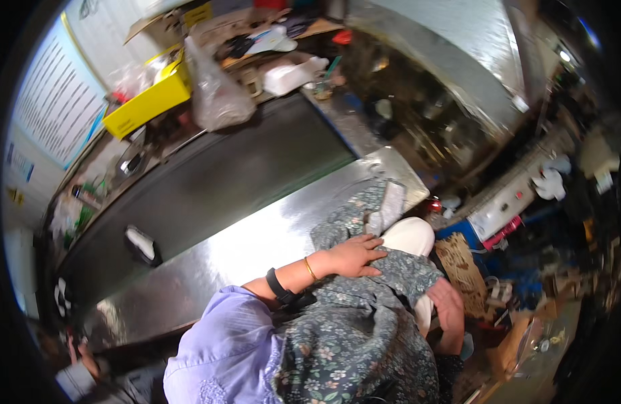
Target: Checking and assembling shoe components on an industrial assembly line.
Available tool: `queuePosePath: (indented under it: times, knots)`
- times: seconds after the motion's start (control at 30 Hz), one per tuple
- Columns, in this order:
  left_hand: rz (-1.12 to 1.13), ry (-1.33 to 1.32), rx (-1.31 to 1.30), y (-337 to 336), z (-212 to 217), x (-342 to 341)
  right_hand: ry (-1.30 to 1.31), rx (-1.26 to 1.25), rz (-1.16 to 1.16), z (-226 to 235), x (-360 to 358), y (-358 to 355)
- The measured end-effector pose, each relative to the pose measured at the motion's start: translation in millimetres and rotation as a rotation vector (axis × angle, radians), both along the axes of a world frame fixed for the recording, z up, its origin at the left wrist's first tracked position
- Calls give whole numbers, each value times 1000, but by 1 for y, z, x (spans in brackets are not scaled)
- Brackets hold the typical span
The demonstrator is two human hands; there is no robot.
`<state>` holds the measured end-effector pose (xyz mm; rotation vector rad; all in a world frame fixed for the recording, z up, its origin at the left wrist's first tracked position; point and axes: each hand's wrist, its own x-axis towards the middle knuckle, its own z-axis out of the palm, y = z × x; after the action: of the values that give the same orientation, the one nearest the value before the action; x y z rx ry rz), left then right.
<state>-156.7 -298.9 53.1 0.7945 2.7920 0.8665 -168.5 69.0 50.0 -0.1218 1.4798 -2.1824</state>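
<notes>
Cloth (364,222) lies under our flat, open left hand (354,257) on the worktop (257,249); right hand (449,311) grips its edge.

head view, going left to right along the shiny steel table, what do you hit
small black and white block → left hand lying flat on the blue-grey floral cloth → white rounded form under the cloth → right hand at the cloth's right edge
</notes>
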Motion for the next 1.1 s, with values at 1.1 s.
queuePosePath:
  times: [1.1]
  knots:
    - [1448, -308, 1748, -248, 38, 146, 933, 853, 92, -25, -77, -174]
